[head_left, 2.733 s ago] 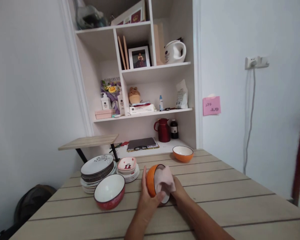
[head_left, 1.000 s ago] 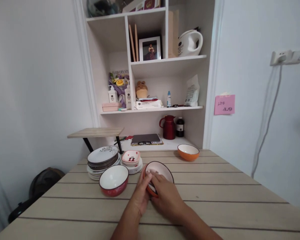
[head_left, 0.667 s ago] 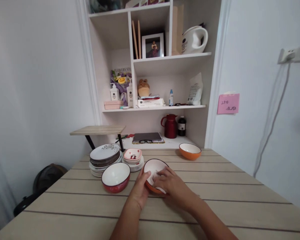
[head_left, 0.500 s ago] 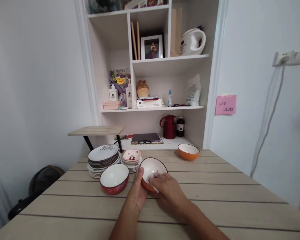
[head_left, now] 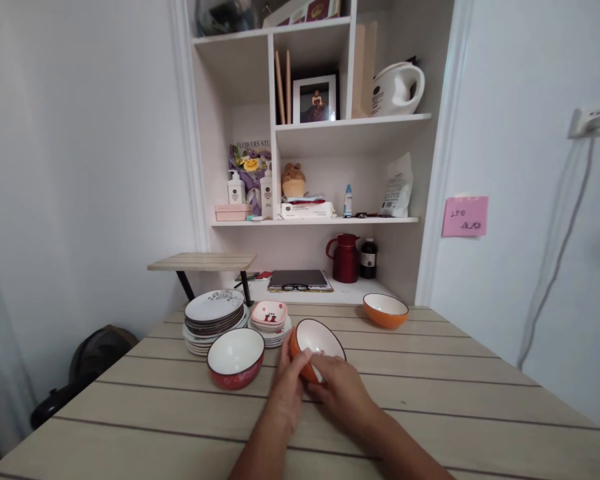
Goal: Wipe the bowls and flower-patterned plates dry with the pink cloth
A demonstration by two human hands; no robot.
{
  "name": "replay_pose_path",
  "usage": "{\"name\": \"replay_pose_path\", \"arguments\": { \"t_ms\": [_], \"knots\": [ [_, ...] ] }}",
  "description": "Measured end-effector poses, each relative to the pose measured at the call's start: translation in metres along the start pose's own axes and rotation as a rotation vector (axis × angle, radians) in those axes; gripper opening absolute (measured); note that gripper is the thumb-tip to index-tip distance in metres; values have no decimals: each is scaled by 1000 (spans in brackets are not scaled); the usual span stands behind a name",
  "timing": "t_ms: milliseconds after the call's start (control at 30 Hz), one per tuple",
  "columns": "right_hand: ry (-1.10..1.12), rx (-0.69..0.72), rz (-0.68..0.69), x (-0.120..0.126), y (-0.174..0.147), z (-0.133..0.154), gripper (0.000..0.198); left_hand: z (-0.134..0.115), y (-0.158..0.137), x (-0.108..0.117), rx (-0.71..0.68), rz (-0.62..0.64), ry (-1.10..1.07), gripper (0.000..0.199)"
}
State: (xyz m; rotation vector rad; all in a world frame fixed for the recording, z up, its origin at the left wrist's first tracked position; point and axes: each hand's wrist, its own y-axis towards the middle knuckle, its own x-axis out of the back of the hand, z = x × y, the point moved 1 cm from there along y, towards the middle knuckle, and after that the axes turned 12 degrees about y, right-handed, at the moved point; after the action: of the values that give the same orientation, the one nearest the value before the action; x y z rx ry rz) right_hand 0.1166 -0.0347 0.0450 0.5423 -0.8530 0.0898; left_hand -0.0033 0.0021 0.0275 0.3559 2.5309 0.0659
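Note:
An orange bowl (head_left: pixel 324 333) with a white inside and dark rim is tilted up over the table in front of me. My left hand (head_left: pixel 289 383) grips it at its left side, with the thumb over the near rim. At the near edge my right hand (head_left: pixel 341 383) is closed around a white cloth (head_left: pixel 319 375), with its fingers over the rim. Most of the cloth is hidden by the fingers. A red bowl (head_left: pixel 235 353), white inside, stands upright just left of my left hand.
Stacked plates (head_left: pixel 215 307) and small square dishes (head_left: pixel 269 313) stand at the left. Another orange bowl (head_left: pixel 386 313) sits at the back right. Behind the slatted table (head_left: pixel 430 380) are a small raised stand (head_left: pixel 203 261), a laptop (head_left: pixel 300 279) and a red jug (head_left: pixel 345 259).
The orange bowl has turned and tilted further in my hands. My left thumb has moved to the near rim, and my right hand with the cloth has shifted from the inside to the near edge.

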Motion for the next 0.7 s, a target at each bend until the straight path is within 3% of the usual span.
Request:
{"name": "replay_pose_path", "arguments": {
  "t_ms": [133, 300, 500, 700],
  "knots": [
    [-88, 161, 140, 14, 0, -1, 32, -4, 5, 4, 27, -44, -74, 68],
    [-183, 285, 139, 21, 0, 2, 32, -9, 8, 7, 128, -69, -124, 63],
    [-162, 150, 62, 8, -3, 8, 27, -13, 8, 8, 65, 8, -43, 68],
    [66, -44, -36, -1, -4, -1, 42, -6, 4, 5, 11, 24, 64, 80]
  ]
}}
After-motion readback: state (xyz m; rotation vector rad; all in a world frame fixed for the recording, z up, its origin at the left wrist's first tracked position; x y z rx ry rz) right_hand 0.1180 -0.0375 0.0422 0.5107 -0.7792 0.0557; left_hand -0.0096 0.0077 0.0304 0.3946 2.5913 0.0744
